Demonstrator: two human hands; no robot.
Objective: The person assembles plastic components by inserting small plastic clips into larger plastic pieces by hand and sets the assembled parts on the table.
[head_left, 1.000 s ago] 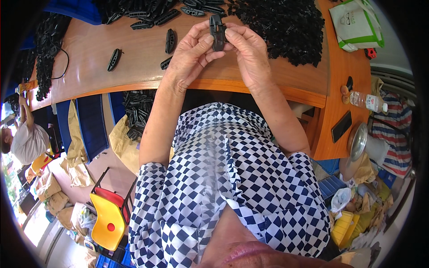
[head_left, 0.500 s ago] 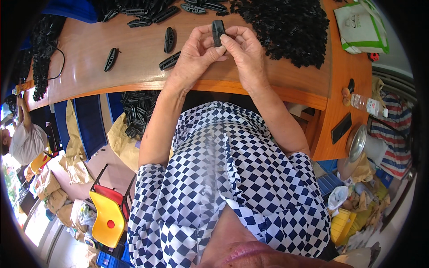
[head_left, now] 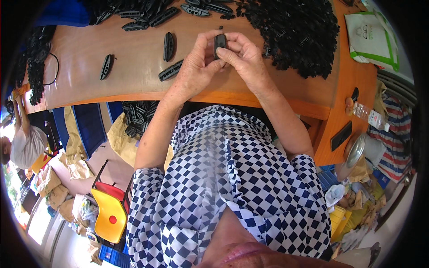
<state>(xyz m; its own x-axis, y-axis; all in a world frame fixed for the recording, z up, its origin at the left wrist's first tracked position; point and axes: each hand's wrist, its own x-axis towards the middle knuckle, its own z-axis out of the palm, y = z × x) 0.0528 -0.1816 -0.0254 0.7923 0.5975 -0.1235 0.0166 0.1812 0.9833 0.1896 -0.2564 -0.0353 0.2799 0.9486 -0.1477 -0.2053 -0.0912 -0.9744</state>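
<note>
Between my two hands, above the table near its front edge, a small oblong black plastic part (head_left: 219, 41) is held upright. My left hand (head_left: 196, 62) grips it from the left side, with fingers curled behind it. The thumb of my right hand (head_left: 246, 57) presses on its lower front while the fingers bend round its right side. Left of my hands lie three similar black parts: one (head_left: 171, 70) beside my left wrist, another (head_left: 168, 47) behind it, and a third (head_left: 107, 67) farther left. A tiny black bit (head_left: 221, 27) lies just beyond my fingers.
A heap of small black pieces (head_left: 295, 40) covers the table's (head_left: 134, 85) right side; more long black parts (head_left: 163, 17) lie at the back. On the right are a white-green bag (head_left: 371, 38), a clear bottle (head_left: 371, 116) and a phone (head_left: 341, 136). Another person (head_left: 27, 145) works far left.
My hands and the black part sit slightly lower in the picture, as the view has shifted a little. The tiny black bit beyond my fingers now shows. Both hands keep hold of the part.
</note>
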